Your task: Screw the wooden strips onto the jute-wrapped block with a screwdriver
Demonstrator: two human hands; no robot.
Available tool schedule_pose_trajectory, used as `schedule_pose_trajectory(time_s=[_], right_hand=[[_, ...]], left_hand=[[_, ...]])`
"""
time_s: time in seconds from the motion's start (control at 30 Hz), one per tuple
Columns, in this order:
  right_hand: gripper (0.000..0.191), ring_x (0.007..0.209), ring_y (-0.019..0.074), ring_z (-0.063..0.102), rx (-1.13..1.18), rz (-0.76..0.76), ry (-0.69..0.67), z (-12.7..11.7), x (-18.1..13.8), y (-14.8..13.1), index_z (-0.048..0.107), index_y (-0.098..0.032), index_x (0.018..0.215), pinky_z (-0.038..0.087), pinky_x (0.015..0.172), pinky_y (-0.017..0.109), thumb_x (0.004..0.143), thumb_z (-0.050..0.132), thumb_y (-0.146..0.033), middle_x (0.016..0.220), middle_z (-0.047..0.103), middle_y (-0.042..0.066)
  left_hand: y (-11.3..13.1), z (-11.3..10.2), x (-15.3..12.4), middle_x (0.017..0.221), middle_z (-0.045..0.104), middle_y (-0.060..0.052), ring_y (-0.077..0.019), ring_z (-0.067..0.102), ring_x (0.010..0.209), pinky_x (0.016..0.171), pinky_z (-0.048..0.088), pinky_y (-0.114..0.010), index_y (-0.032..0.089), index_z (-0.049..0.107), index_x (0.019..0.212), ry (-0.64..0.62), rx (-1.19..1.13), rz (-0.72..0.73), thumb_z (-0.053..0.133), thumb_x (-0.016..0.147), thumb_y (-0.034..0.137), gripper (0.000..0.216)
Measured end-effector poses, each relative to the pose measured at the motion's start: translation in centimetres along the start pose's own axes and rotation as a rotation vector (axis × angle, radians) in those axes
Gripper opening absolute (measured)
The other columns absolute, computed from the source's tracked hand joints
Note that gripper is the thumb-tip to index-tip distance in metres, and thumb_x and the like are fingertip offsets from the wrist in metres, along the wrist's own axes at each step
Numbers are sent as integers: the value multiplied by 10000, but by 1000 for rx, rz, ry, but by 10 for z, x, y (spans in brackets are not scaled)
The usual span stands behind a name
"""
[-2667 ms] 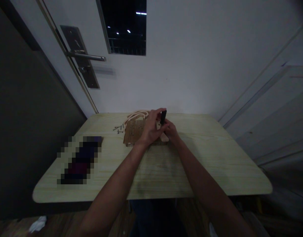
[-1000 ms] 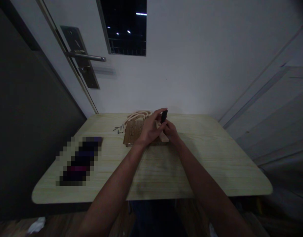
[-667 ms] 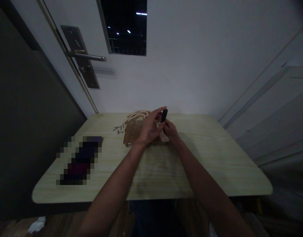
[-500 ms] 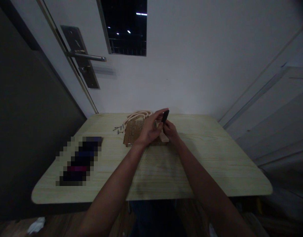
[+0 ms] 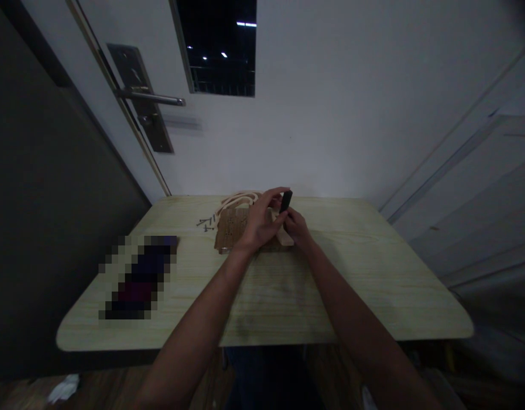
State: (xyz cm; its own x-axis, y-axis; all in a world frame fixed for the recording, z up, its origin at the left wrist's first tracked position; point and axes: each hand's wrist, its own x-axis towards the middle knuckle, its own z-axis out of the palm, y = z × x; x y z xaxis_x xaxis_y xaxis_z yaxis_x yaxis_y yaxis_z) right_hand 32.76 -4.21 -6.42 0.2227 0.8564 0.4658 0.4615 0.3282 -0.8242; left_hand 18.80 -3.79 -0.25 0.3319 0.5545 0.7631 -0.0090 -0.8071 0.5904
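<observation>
A small black rectangular piece stands tilted between the thumb and fingers of my left hand. Close beside it on the right, my right hand has its fingers curled in; what they grip is hidden. A pale wooden piece shows between the two hands, over a brown slatted wooden panel with small dark holes. My left hand covers much of the panel. Behind it lie pale curved wooden strips.
Several screws lie loose left of the panel. A blurred-out dark object rests on the left of the light wood-grain table. Behind stands a white door with a metal handle.
My left hand and the black piece have shifted very slightly, with the left thumb now nearer the black piece's lower end. Otherwise the scene looks the same.
</observation>
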Motion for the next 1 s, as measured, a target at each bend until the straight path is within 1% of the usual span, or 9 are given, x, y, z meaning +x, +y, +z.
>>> schedule_pose_trajectory(time_s=[0.2, 0.3, 0.37, 0.43, 0.53, 0.67, 0.8, 0.9, 1.0], right_hand=[[276, 869, 222, 630, 6, 9, 9, 0, 0, 3, 641, -201, 930, 477, 810, 352, 795, 425, -308, 963, 707, 83], [286, 880, 223, 631, 18, 7, -1, 0, 0, 5, 645, -205, 955, 478, 821, 354, 789, 441, -318, 972, 709, 77], [303, 897, 229, 633, 21, 3, -10, 0, 0, 5, 648, -200, 975, 481, 827, 358, 790, 442, -322, 989, 710, 79], [316, 899, 235, 636, 15, 3, -8, -1, 0, 4, 654, -187, 980, 485, 823, 360, 791, 436, -316, 993, 710, 92], [310, 890, 237, 636, -2, 10, 9, 0, 0, 2, 657, -182, 971, 485, 817, 363, 795, 430, -301, 984, 711, 100], [287, 911, 222, 631, 1, 3, 3, 0, 0, 1, 649, -213, 967, 476, 845, 359, 812, 424, -299, 994, 711, 73], [283, 923, 226, 630, 16, -12, -1, 0, 1, 4, 647, -199, 951, 473, 870, 369, 805, 431, -307, 1002, 706, 82], [286, 913, 232, 631, 29, -12, -7, 0, 1, 5, 644, -204, 952, 480, 853, 371, 798, 436, -325, 995, 708, 80], [296, 912, 235, 629, 22, -13, -11, 0, 1, 5, 642, -209, 960, 480, 835, 366, 794, 433, -336, 990, 708, 77]], left_hand=[[3, -2, -1, 1134, 617, -38, -162, 590, 969, 892, 487, -346, 278, 490, 1259, -65, -68, 26, 496, 813, 73, 491], [3, -2, 0, 1155, 591, -48, -176, 571, 994, 884, 481, -347, 271, 521, 1223, -34, -30, 47, 585, 813, 149, 432], [2, -1, 1, 1097, 581, -42, -176, 558, 952, 848, 485, -335, 263, 549, 1186, 1, 15, 48, 674, 772, 188, 439], [0, 0, 1, 1024, 574, -29, -163, 545, 888, 808, 489, -321, 263, 558, 1173, 20, 37, 39, 694, 755, 172, 449], [-2, 2, 0, 1004, 575, -25, -156, 541, 864, 796, 494, -314, 263, 542, 1198, 10, 25, 29, 655, 766, 125, 468], [-3, 3, -1, 1112, 586, -49, -161, 560, 925, 840, 501, -319, 257, 484, 1263, -11, -11, 20, 582, 794, 105, 503], [-1, 2, -1, 1133, 603, -48, -162, 579, 956, 871, 491, -325, 268, 470, 1277, -35, -21, 24, 516, 830, 102, 479], [-1, 2, -1, 1130, 592, -42, -171, 569, 964, 864, 484, -335, 281, 497, 1254, -21, 11, 38, 602, 814, 157, 469], [-1, 2, 0, 1040, 566, -31, -169, 540, 901, 809, 484, -326, 288, 529, 1229, 5, 75, 49, 683, 763, 164, 507]])
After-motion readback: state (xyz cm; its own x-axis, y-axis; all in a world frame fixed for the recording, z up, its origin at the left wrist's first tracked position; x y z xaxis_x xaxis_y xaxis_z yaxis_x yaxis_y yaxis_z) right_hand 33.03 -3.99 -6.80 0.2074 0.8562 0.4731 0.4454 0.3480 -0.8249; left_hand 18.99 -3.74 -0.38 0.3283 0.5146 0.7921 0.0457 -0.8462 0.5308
